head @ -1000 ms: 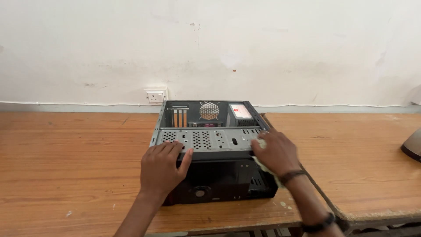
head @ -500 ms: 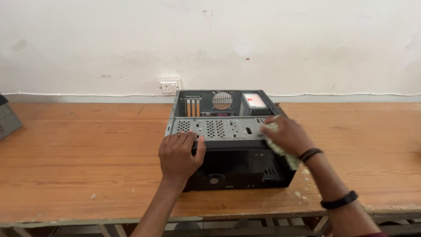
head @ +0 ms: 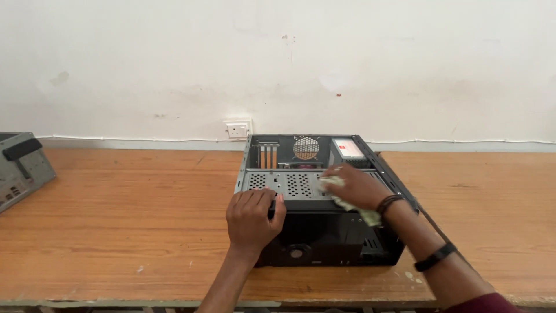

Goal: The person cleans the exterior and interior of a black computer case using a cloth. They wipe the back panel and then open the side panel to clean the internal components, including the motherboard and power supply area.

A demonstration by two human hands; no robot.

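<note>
An open black computer case [head: 324,237] lies on its side on a wooden table [head: 127,220]. A perforated grey metal drive bracket [head: 289,184] spans its top. My left hand [head: 253,217] rests on the case's near left edge, fingers curled over the bracket's rim. My right hand [head: 354,186] presses a pale crumpled cloth [head: 364,213] onto the bracket's right part. Inside the far end of the case I see a round fan grille [head: 306,148] and a power supply with a white label [head: 347,149].
A grey metal case [head: 20,168] sits at the table's left edge. A white wall socket [head: 237,130] and a thin cable run along the wall behind. The table's front edge is just below the case.
The camera view has shifted, so the case sits further right. My right hand with the cloth has slid left along the bracket. My left hand stays on the case's near edge.
</note>
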